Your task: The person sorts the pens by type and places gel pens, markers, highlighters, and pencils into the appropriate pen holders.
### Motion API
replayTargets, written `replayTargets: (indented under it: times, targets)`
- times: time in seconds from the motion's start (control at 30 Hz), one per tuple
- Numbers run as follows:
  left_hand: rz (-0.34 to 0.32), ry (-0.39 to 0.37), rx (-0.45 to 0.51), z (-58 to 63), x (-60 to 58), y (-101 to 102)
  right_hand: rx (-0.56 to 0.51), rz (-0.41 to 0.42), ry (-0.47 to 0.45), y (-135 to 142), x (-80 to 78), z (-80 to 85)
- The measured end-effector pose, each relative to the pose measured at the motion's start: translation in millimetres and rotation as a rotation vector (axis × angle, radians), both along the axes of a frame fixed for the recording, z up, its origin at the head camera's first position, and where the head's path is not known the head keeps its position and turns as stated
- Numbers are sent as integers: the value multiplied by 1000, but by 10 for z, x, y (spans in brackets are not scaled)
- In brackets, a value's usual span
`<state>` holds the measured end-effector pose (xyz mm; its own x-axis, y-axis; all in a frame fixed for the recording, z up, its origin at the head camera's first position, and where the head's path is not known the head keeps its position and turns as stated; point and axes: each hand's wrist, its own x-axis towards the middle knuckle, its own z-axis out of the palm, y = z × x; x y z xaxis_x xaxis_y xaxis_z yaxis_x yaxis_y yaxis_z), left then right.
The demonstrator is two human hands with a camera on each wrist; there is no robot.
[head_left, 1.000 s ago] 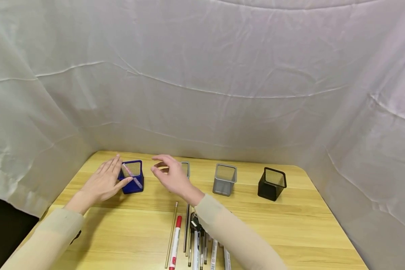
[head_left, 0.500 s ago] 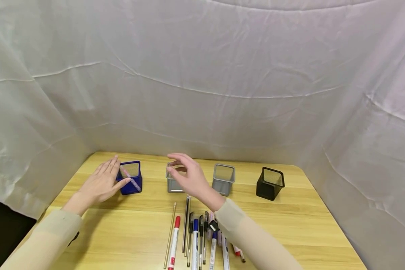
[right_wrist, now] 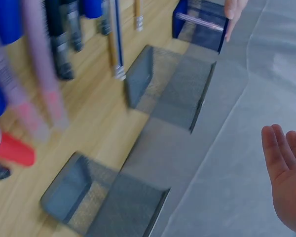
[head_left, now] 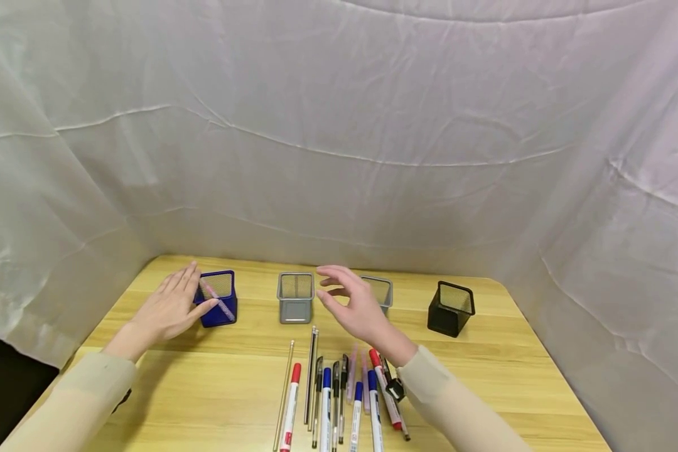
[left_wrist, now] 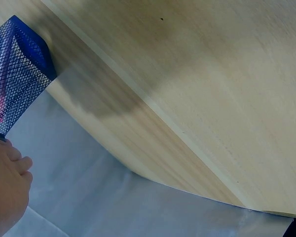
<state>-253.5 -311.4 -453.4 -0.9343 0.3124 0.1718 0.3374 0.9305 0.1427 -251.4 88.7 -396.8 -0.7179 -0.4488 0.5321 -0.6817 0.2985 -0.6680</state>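
Observation:
My left hand (head_left: pixel 161 311) touches the left side of a blue mesh pen cup (head_left: pixel 223 312), its fingers straight and its thumb spread across the front. A pink patterned pen (head_left: pixel 223 306) leans inside this cup. In the left wrist view, the fingers of the left hand (left_wrist: pixel 9 187) lie right at the rim of the blue cup (left_wrist: pixel 24 71). With fingers loosely bent and nothing between them, my right hand (head_left: pixel 355 304) is above the table, overlapping the right grey mesh cup (head_left: pixel 381 290). The left grey cup (head_left: pixel 295 309) stands beside its fingertips. In the right wrist view, the right hand (right_wrist: pixel 288 182) holds nothing.
A black mesh cup (head_left: pixel 449 314) stands at the far right of the row. Toward the front lie several pencils, black-capped pens, pink pens, blue-capped markers and red-capped markers, including a red-capped marker (head_left: pixel 291 405). Pale curtains (head_left: pixel 339 188) enclose the wooden table.
My right hand has moved rightward, from beside the blue cup past the left grey cup to the right grey one, uncovering the pens beneath. The left hand stays at the blue cup.

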Motion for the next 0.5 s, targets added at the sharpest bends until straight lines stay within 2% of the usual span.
replayTargets:
  times: [0.23,0.5]
  targets:
    - [-1,-4,3,11,-2,5,35,-43,43,271,25,-84]
    - [1,-3,0,14,-8,9,120,-69,-9,549,92,-197]
